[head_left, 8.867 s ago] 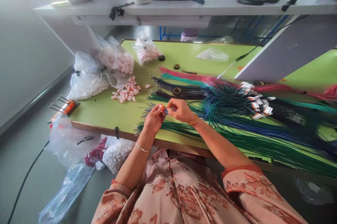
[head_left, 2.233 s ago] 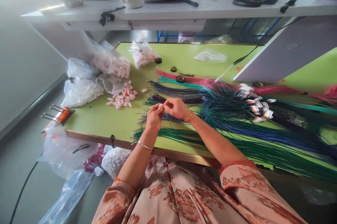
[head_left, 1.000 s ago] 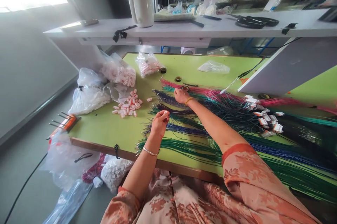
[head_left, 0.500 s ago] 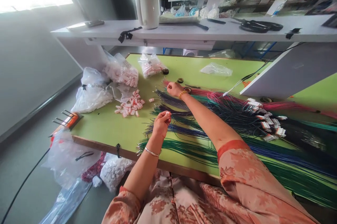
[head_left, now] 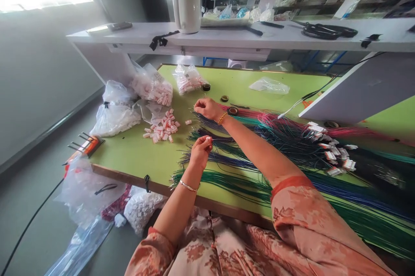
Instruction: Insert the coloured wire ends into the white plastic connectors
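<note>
My left hand (head_left: pixel 201 149) is pinched on a small white connector, from which a thin wire runs to the right. Farther back, my right hand (head_left: pixel 207 108) has its fingers closed at the tips of the dark wires (head_left: pixel 210 123); what lies between the fingertips is too small to make out. Green wires (head_left: pixel 220 179) lie near the front edge, and pink wires (head_left: pixel 253 113) stretch out behind my right wrist. Loose pink-and-white connectors (head_left: pixel 162 128) are heaped left of my hands. Wired white connectors (head_left: pixel 330 155) rest on the bundles at the right.
Bags of connectors (head_left: pixel 154 88) and a white bag (head_left: pixel 115 113) stand at the left of the green table (head_left: pixel 129 155). Black tape rolls (head_left: pixel 225 98) lie behind my right hand. The raised shelf (head_left: pixel 227 39) bears a pale jug (head_left: pixel 187 1) and scissors (head_left: pixel 324 30).
My right hand has shifted from the pink wire tips toward the dark wire tips, slightly left and nearer. My left hand stays pinched on the connector. The view has shifted slightly.
</note>
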`<state>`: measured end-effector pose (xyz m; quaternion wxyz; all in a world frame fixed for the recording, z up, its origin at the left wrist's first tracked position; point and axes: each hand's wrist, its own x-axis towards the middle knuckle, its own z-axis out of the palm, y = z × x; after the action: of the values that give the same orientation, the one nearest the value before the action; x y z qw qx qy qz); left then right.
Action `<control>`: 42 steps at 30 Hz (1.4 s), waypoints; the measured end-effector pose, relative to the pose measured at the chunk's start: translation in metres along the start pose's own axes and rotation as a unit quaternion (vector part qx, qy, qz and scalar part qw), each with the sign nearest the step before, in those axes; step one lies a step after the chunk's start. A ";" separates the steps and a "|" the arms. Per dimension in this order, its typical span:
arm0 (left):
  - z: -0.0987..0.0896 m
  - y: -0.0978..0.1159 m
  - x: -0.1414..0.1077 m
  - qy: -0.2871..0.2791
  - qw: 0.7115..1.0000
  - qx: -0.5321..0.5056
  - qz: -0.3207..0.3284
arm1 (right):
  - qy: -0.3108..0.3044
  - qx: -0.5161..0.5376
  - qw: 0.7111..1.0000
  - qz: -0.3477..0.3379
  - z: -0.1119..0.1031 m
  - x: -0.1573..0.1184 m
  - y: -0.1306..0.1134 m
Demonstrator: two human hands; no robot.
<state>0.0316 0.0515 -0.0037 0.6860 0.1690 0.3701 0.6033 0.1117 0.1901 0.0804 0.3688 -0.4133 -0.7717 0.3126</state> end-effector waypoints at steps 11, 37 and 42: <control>0.005 0.004 -0.001 -0.023 0.999 -0.032 -0.027 | 0.024 0.068 0.996 0.061 -0.014 -0.108 0.012; 0.004 0.001 0.001 -0.006 1.000 0.003 -0.001 | 0.051 0.006 0.998 0.048 0.003 -0.140 0.028; 0.004 -0.008 0.001 0.025 0.996 0.066 0.058 | 0.045 0.004 0.998 0.051 0.009 -0.142 0.032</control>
<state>0.0395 0.0512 -0.0067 0.6275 0.2196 0.4156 0.6207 0.1720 0.0794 0.0064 0.3878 -0.4644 -0.7312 0.3150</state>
